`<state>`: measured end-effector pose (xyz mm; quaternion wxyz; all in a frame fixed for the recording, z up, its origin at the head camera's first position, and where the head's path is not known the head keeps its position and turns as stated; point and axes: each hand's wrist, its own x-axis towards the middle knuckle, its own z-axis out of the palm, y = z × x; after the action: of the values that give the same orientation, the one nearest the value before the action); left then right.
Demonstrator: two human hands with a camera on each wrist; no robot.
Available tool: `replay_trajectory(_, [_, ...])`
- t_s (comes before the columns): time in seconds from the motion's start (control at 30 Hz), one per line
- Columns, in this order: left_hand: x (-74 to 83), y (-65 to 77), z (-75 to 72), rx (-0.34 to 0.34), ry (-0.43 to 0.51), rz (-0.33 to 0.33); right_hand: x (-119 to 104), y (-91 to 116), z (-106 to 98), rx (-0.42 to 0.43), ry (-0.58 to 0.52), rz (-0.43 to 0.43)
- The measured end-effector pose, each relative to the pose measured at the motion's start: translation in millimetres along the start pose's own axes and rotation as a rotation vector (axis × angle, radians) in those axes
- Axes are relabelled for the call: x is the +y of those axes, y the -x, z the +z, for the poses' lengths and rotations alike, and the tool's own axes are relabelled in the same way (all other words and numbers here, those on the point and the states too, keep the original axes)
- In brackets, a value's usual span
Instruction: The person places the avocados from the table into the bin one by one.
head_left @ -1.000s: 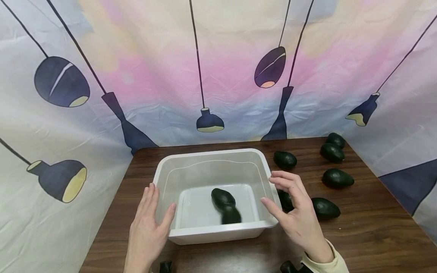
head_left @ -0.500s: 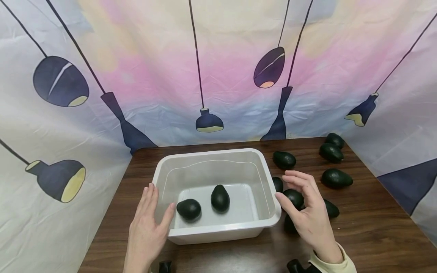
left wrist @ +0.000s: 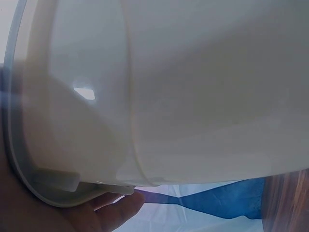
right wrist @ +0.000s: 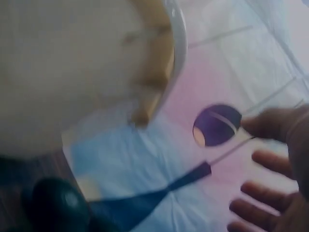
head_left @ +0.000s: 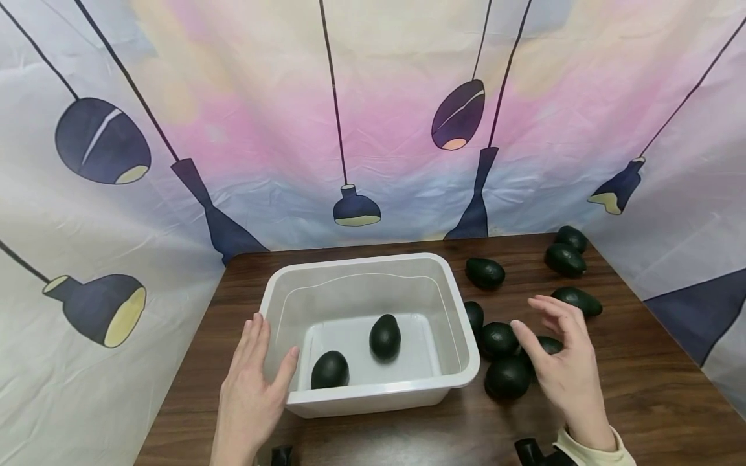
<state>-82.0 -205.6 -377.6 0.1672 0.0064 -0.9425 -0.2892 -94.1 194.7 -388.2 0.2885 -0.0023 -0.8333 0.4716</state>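
Note:
A white plastic tub point(head_left: 373, 388) holds two dark green avocados, one upright-looking avocado point(head_left: 385, 338) near its middle and another avocado point(head_left: 330, 370) by the front wall. My left hand point(head_left: 254, 382) rests against the tub's left side and rim, fingers fairly straight; in the left wrist view its fingertips point(left wrist: 120, 210) lie at the rim's edge. To the right of the tub, my right hand point(head_left: 568, 366) hovers over a cluster of avocados with loosely bent fingers, holding nothing. It partly hides an avocado point(head_left: 550, 345). Close beside it are a front avocado point(head_left: 508, 377) and a neighbouring avocado point(head_left: 499, 340).
Along the tub's right wall lies an avocado point(head_left: 474, 316), with another avocado point(head_left: 485, 273) farther back. More avocados point(head_left: 565, 260) sit at the back right of the brown wooden table point(head_left: 198, 362). A cloth point(head_left: 245, 129) printed with lamps hangs behind and at the sides.
My right hand has moved right, away from the tub's rim, uncovering the avocados beside it. Inside the tub, the two avocados have rolled apart. My left hand has stayed put.

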Motion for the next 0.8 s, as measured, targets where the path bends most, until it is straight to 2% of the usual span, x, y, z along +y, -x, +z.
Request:
replay_trajectory(0.07, [0.0,0.1,0.2,0.002,-0.004,0.004,9.5,0.0,-4.5,0.03,0.082,0.079])
replay_trajectory(0.13, [0.2,0.2,0.2,0.004,-0.007,0.007,17.9,0.7,-9.2,0.024,0.153,0.167])
replay_trajectory(0.27, [0.8,0.4,-0.1,0.004,-0.01,0.006,35.0,3.0,-18.1,-0.1,0.289,0.324])
replay_trajectory(0.43, [1.0,0.3,-0.4,0.0,-0.012,-0.003,56.7,5.0,-24.2,-0.215,0.378,0.471])
replay_trajectory(0.6, [0.6,0.3,0.3,0.0,-0.014,-0.006,72.2,5.0,-26.0,-0.295,0.433,0.554])
replay_trajectory(0.8, [0.4,0.1,1.2,0.009,-0.017,0.001,82.2,7.9,-24.8,-0.371,0.441,0.569])
